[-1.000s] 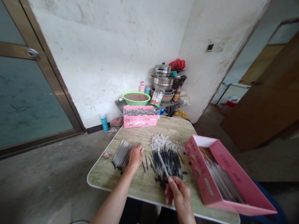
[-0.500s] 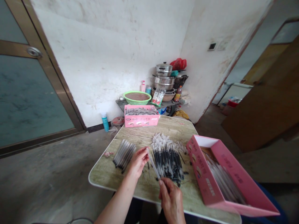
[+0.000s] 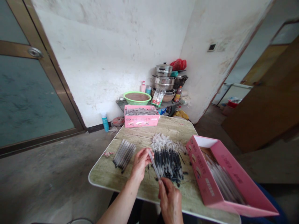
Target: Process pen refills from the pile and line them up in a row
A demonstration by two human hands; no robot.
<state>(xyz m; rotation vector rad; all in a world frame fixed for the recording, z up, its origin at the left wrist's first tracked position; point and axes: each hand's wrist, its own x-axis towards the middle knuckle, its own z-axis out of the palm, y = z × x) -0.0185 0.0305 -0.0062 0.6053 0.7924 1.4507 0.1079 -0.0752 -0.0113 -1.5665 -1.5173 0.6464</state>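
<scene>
A translucent pen barrel (image 3: 154,165) slants between my two hands above the table. At its far end, my left hand (image 3: 142,159) is closed, with fingertips gripping the tube. My right hand (image 3: 170,196) pinches the near end between thumb and forefinger, its other fingers curled. Just beyond, a heap of black-filled pen refills (image 3: 167,161) lies with loose black pieces at its near edge. Small whitish translucent parts (image 3: 161,140) are piled behind them. Left of my hands rests a row of clear pens with dark ends (image 3: 124,155).
At the right edge of the wood-patterned table (image 3: 107,174) stands a pink box (image 3: 201,174) with clear barrels inside. Another pink box (image 3: 141,121), filled with pens, sits at the far edge. Behind it are a green basin (image 3: 137,101) and stacked pots (image 3: 164,81).
My left hand has shifted slightly right, its fingers now farther round the barrel's upper end. My right hand has barely moved and keeps its pinch.
</scene>
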